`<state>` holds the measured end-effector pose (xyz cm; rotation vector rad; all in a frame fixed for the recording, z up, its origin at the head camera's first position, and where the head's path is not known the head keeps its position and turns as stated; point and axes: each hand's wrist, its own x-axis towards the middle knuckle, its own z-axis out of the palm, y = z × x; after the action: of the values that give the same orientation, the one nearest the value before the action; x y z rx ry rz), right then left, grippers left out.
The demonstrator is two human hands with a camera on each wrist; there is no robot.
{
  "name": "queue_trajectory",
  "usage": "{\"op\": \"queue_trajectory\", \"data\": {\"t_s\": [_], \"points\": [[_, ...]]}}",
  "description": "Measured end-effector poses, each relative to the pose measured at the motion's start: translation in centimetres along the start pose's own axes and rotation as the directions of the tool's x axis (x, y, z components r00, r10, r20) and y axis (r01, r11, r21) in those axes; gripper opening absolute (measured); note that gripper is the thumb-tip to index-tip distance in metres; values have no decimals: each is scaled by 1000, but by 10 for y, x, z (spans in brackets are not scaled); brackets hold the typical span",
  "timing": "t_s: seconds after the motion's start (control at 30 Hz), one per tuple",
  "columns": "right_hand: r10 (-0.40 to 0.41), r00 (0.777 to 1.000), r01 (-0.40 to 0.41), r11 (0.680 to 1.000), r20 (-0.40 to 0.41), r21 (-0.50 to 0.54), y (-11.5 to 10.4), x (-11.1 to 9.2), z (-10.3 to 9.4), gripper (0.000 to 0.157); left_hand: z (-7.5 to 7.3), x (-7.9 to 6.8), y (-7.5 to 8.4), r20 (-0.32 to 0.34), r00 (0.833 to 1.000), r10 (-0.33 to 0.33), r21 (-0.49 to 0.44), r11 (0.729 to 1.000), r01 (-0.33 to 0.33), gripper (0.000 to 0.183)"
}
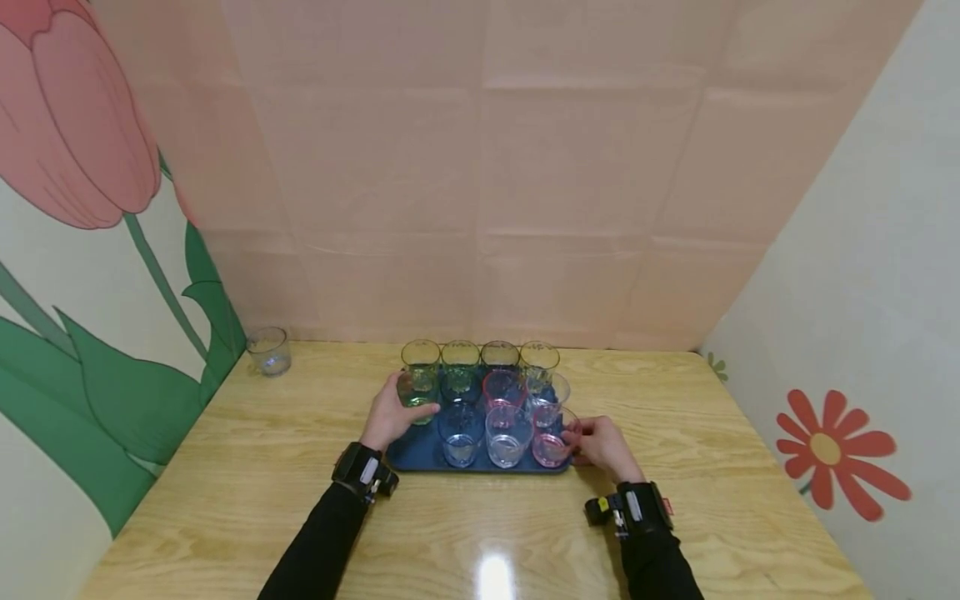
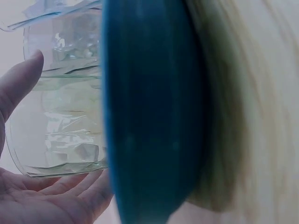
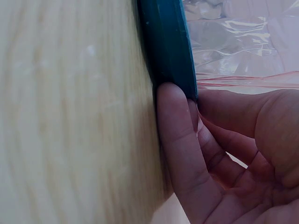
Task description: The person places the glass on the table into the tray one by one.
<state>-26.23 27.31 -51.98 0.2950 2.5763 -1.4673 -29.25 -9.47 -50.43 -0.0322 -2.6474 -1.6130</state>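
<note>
A blue tray (image 1: 416,454) holds rows of clear and tinted glasses. My left hand (image 1: 390,413) curls round a green glass (image 1: 414,390) at the tray's left side, thumb on its near side. In the left wrist view, the green glass (image 2: 74,135) stands on the tray between thumb and fingers. At the near right corner my right hand (image 1: 604,446) pinches the tray's edge, beside a pink glass (image 1: 551,450). The right wrist view shows a finger (image 3: 180,135) against the tray's outer side and the thumb at its rim.
One clear glass (image 1: 271,353) stands apart at the table's back left corner. A pinkish covering (image 1: 480,208) rises behind the wooden table (image 1: 480,517), and a white wall with a red flower (image 1: 825,450) stands to the right.
</note>
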Motion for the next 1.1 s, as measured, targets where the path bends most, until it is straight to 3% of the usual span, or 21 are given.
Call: {"op": "queue_trajectory", "data": {"t_s": [0.43, 0.77, 0.93, 1.1], "points": [[-14, 1000, 14, 1000, 7, -1, -2, -1, 0, 10, -10, -3, 4, 66, 998, 18, -6, 1000, -18, 108], [-15, 1000, 15, 1000, 15, -9, 2, 0, -1, 11, -27, -2, 4, 164, 986, 32, -45, 999, -25, 99], [-21, 1000, 21, 1000, 12, -5, 1, 0, -1, 11, -38, -1, 3, 60, 996, 60, -72, 996, -56, 78], [-34, 999, 34, 999, 12, 8, 0, -1, 0, 11, -51, 3, -1, -138, 990, 40, -150, 987, -61, 60]]}}
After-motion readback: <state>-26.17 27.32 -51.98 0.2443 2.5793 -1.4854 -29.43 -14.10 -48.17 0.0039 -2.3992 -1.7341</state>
